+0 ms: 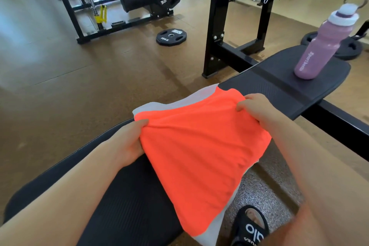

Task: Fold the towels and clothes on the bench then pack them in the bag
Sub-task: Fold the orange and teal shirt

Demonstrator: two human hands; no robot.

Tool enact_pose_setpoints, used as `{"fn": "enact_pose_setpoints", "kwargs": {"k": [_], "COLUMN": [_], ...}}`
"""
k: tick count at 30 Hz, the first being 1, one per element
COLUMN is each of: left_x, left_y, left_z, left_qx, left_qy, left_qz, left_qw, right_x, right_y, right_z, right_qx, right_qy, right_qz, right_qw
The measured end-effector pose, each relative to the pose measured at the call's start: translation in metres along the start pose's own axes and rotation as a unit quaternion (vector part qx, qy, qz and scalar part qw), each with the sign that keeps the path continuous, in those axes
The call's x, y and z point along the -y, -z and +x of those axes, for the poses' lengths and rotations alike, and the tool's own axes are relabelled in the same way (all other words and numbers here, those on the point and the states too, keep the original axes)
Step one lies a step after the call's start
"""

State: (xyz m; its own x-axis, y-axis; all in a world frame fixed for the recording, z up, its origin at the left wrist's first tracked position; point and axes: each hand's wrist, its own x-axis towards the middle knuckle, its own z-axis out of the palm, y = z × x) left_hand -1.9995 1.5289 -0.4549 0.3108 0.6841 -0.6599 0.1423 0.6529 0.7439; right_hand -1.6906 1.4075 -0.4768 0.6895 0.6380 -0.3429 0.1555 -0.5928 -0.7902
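Between my two hands, over the bench (123,201), hangs the orange garment (199,142) with its grey lining, long axis running away from its top edge down toward me. My left hand (127,142) pinches one top corner, my right hand (257,109) grips the other, further out. Neither is nearer the loose hem, so I reckon the fold goes crosswise. Beyond stands a pink bottle (321,44); no bag is in sight.

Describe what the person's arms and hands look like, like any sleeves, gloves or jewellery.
Both forearms are bare up to the frame edge, with no sleeves showing. The left hand and right hand wear no gloves, and no rings, watch or bracelet are visible on the parts in view.
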Motion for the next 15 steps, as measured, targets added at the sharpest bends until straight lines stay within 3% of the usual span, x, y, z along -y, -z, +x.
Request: {"fn": "enact_pose_setpoints", "kwargs": {"k": [8, 15], "left_x": [0.008, -0.008], "left_y": [0.009, 0.007], "left_z": [0.016, 0.039], "left_qx": [-0.028, -0.078], "left_qy": [0.027, -0.022], "left_qz": [0.037, 0.045], "left_qw": [0.999, 0.996], "right_x": [-0.008, 0.009], "right_y": [-0.002, -0.016], "right_z": [0.008, 0.026], "right_qx": [-0.040, -0.032], "right_qy": [0.028, 0.043], "right_qz": [-0.106, -0.078], "right_qw": [0.993, 0.995]}}
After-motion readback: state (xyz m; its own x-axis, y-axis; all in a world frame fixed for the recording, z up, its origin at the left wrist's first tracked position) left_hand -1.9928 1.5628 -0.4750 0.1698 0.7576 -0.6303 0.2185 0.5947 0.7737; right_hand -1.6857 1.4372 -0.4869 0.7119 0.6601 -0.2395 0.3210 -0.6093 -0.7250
